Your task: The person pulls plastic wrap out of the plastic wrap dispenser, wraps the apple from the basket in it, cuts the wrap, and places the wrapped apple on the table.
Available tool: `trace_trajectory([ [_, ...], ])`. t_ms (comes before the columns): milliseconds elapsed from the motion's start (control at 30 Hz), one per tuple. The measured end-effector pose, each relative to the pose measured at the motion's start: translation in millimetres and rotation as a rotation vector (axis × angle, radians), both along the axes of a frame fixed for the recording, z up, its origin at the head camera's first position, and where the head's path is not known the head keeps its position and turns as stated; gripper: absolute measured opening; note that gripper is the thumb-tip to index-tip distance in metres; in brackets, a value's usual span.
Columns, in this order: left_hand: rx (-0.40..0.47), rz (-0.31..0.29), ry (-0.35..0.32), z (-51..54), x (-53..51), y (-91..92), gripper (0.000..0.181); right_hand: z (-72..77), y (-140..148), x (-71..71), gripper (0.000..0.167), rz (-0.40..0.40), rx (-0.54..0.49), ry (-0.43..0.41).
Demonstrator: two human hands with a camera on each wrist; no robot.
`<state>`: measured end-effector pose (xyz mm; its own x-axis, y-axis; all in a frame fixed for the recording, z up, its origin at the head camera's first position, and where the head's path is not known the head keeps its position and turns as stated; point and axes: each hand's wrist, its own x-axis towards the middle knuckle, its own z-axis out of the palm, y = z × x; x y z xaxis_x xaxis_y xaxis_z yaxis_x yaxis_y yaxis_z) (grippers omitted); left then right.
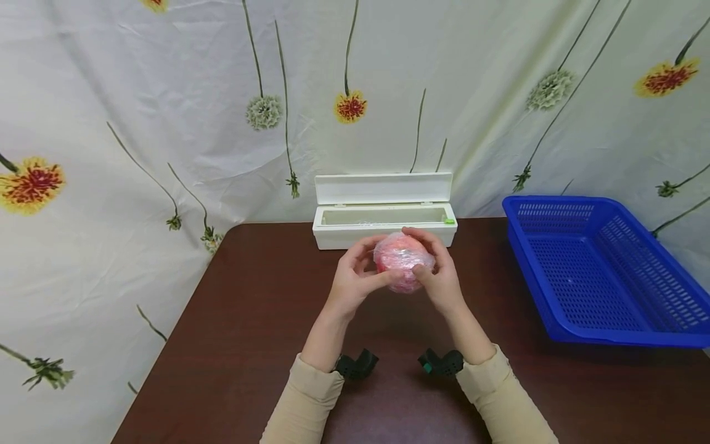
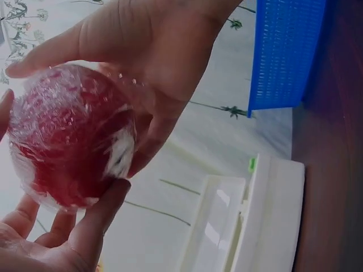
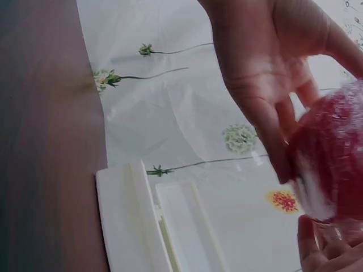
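Observation:
A round red fruit, its kind hard to tell through the film, is wrapped in crinkled clear cling film. It is held up above the table between both hands. My left hand grips its left side, fingers curved behind and thumb across the front. On the opposite side, my right hand grips it with curved fingers and thumb. In the left wrist view, a whitish patch shows on the side of the wrapped fruit. The right wrist view shows the wrapped fruit partly cut off by the frame.
Behind the hands, a long white dispenser box stands with its lid raised and a green piece at its right end. A blue perforated basket sits on the right of the dark brown table. A flowered cloth hangs behind.

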<state>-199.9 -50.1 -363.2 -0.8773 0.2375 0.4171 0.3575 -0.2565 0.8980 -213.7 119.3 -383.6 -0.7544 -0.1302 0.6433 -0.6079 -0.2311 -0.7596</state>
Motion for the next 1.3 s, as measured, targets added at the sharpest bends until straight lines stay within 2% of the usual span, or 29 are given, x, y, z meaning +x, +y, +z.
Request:
trace_trajectory([
  [167, -0.004, 0.099, 0.005, 0.6, 0.4, 2.0, 0.060, 6.2, 9, 1.6, 0.079, -0.003, 0.099, 0.002],
  [300, 0.012, 0.175, 0.007, 0.0, -0.6, 4.2, 0.055, 13.3, 14, 6.4, 0.070, -0.059, 0.221, -0.041],
  [400, 0.033, 0.223, -0.001, -0.9, -1.5, 4.9, 0.055, 17.4, 15, 9.8, 0.072, -0.098, 0.309, -0.109],
  [500, 0.040, 0.264, -0.014, -1.6, -2.3, 5.2, 0.056, 20.0, 15, 12.4, 0.076, -0.101, 0.365, -0.172],
  [633, 0.027, 0.304, -0.027, -1.7, -2.5, 6.2, 0.057, 20.9, 13, 14.2, 0.079, -0.094, 0.393, -0.206],
  [800, 0.015, 0.304, -0.038, 2.2, 0.5, 8.3, 0.059, 20.1, 10, 13.7, 0.085, -0.091, 0.382, -0.205],
  [967, -0.008, 0.272, -0.015, 15.5, 11.3, 9.8, 0.060, 19.4, 7, 13.1, 0.085, -0.127, 0.369, -0.203],
  [1033, -0.007, 0.247, -0.004, 15.3, 11.4, 10.2, 0.060, 20.5, 6, 13.7, 0.083, -0.157, 0.367, -0.205],
  [1200, 0.002, 0.184, 0.031, 1.3, 2.2, 10.8, 0.058, 21.4, 5, 15.2, 0.074, -0.245, 0.365, -0.218],
  [1267, -0.007, 0.175, 0.027, 6.4, 5.8, 11.4, 0.056, 24.9, 4, 18.0, 0.071, -0.259, 0.361, -0.229],
  [1300, -0.011, 0.172, 0.032, 5.7, 5.2, 11.3, 0.055, 27.8, 4, 20.0, 0.071, -0.261, 0.361, -0.233],
])
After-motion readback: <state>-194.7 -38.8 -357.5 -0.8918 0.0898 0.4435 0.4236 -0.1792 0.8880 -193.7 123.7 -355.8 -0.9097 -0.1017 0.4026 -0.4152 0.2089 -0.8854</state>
